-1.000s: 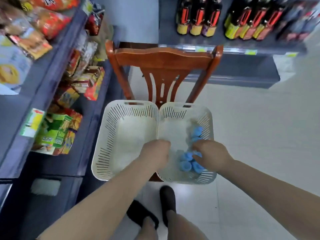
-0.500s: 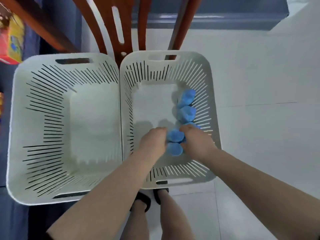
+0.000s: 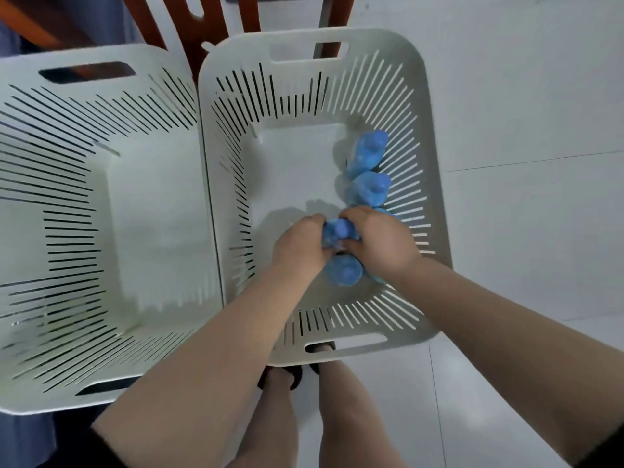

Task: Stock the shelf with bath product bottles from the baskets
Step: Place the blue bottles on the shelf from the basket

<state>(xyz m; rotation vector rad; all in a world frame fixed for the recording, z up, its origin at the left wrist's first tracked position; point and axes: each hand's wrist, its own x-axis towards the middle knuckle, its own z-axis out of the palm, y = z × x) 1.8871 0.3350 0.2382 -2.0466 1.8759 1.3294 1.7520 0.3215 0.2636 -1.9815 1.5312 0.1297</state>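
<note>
Blue bottle [image 3: 339, 229] gripped between left hand [image 3: 299, 246] and right hand [image 3: 383, 243].

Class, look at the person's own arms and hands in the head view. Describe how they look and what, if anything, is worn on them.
Both forearms are bare up to the frame's lower edge. The left hand and right hand wear no gloves, and no rings, watch or bracelet show. A dark patch at each lower corner may be a sleeve edge; too little shows to tell.

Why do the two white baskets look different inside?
The right basket has blue bottles along its right side; the left basket shows none. Both hands, the left hand and the right hand, reach into the right basket, none into the left basket. Both are white, slotted, with handle holes.
</note>
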